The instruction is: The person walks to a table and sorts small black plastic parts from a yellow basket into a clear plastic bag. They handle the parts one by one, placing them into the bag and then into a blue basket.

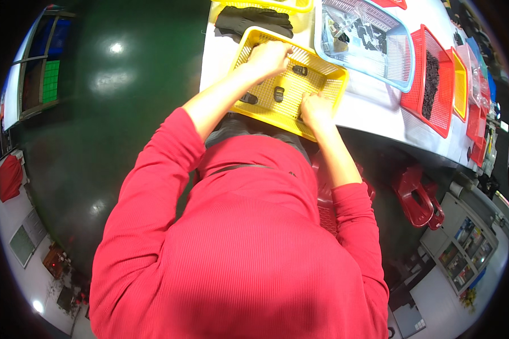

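A yellow perforated plastic basket (pixel 264 114) sits at the near edge of the white table, and both of my hands are inside its rim. My left hand (pixel 268 58) is closed over the basket's far left part; whatever its fingers hold is hidden. Lower on the right side, my right hand (pixel 317 108) is also closed, with its grip hidden from view. Small black oblong parts lie on the basket floor: one black part (pixel 300 70) between the hands, another black part (pixel 279 94) in the middle, and a third black part (pixel 249 99) by the near left wall.
Black cloth (pixel 253 21) lies beyond the basket. To the right stand a light blue basket (pixel 402 79) holding clear bags and dark pieces, then a red basket (pixel 411 97) with many small black pieces. A red plastic stool (pixel 415 195) is below the table at right.
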Available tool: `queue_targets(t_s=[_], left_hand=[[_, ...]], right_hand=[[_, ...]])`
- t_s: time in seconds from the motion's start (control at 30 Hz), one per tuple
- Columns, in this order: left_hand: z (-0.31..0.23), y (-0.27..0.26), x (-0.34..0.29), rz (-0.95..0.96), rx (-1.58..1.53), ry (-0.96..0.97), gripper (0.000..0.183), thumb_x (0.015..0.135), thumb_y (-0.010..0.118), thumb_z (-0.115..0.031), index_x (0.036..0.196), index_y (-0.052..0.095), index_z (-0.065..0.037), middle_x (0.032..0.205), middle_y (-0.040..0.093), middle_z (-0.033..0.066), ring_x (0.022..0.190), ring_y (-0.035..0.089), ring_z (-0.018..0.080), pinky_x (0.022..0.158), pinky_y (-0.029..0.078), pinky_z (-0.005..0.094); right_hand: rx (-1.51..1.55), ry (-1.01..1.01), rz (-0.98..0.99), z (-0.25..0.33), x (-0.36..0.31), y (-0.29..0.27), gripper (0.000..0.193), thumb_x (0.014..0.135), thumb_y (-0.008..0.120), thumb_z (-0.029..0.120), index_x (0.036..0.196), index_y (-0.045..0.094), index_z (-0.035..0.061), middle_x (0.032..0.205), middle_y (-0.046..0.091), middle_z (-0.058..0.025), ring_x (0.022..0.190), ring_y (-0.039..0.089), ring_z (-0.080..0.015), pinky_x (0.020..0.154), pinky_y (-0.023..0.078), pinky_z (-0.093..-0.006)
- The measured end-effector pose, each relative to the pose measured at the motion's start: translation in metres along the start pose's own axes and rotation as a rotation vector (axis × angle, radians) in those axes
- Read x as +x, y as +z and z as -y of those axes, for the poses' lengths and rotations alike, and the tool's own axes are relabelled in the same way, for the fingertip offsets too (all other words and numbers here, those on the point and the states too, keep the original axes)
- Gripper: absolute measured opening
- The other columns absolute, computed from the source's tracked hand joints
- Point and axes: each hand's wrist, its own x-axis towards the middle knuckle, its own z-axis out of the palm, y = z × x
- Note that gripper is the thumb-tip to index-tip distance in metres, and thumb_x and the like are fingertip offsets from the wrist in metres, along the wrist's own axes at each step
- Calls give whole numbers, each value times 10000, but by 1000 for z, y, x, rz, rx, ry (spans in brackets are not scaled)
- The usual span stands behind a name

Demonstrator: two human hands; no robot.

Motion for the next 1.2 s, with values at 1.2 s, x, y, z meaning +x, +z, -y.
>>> queue_targets(t_s=[1.2], left_hand=[[7, 82, 9, -210, 510, 330, 204, 779, 595, -285, 931, 584, -149, 847, 581, 1, 797, 566, 183, 664, 416, 348]], right_hand=[[1569, 127, -4, 8, 1, 18, 227, 771, 665, 143, 930, 556, 23, 842, 584, -64, 768, 585, -175, 686, 488, -302]])
